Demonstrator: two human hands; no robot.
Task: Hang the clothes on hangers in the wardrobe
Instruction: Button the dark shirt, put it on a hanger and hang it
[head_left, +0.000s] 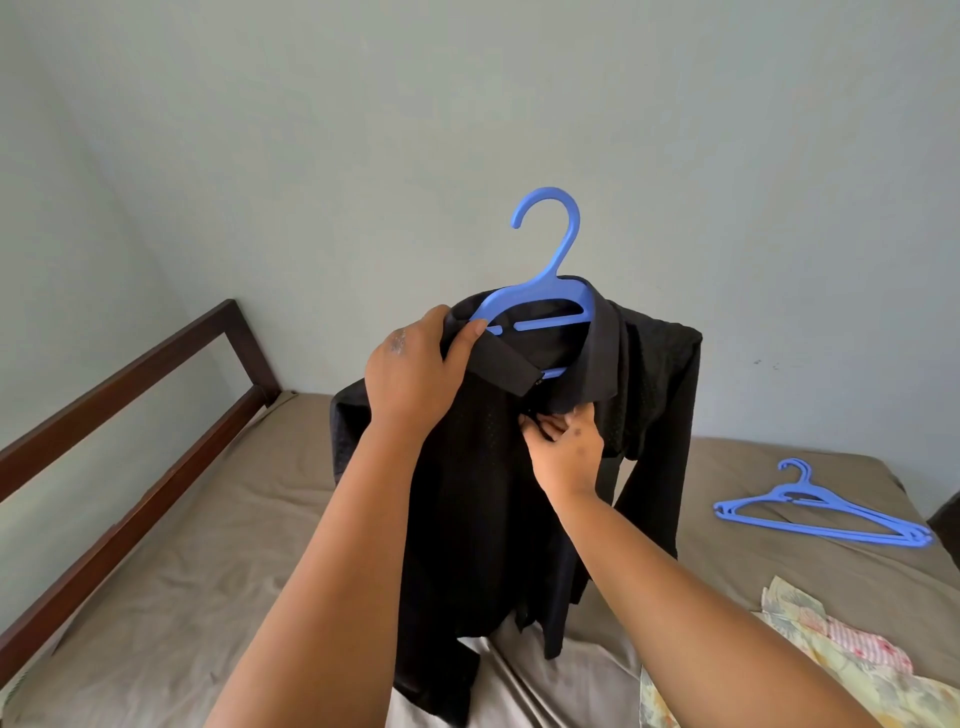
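Observation:
A black long-sleeved shirt (649, 395) hangs on a blue plastic hanger (556, 260), held up over the bed. My left hand (415, 374) grips the left side of the collar together with the hanger's shoulder. My right hand (566, 447) pinches the shirt front just below the collar, where a button sits. The hanger's hook points up and left, free of any rail. The shirt's lower hem touches the bed. No wardrobe is in view.
Several blue hangers (826, 514) lie stacked on the bed (208, 545) at the right. Light floral and striped clothes (841, 654) lie at the bottom right. A dark wooden bed frame (130, 415) runs along the left. A pale wall (467, 104) stands behind.

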